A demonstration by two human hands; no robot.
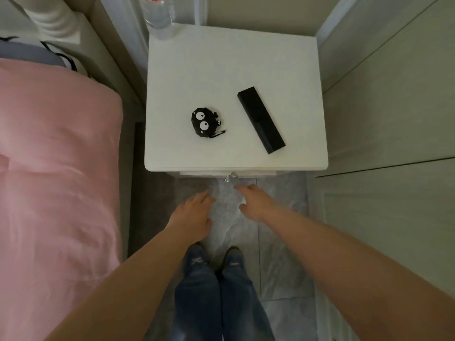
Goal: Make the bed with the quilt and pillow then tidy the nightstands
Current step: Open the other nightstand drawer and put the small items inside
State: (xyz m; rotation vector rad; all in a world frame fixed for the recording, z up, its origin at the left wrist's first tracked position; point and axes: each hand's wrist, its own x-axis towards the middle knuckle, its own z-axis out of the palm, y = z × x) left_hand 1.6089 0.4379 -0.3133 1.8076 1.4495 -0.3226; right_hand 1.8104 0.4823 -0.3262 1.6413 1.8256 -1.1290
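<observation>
Left hand [190,215] and right hand [256,201] apart, fingers relaxed, holding nothing, low before the white nightstand [236,67] | right fingertips near its small metal drawer knob [230,176] | beyond the hands: round black googly-eyed case [205,123], black rectangular remote [261,119], clear plastic bottle [160,18] far back | pink quilt [54,168] left of left hand

Bare nightstand [221,70] top behind remote [261,119]
</observation>
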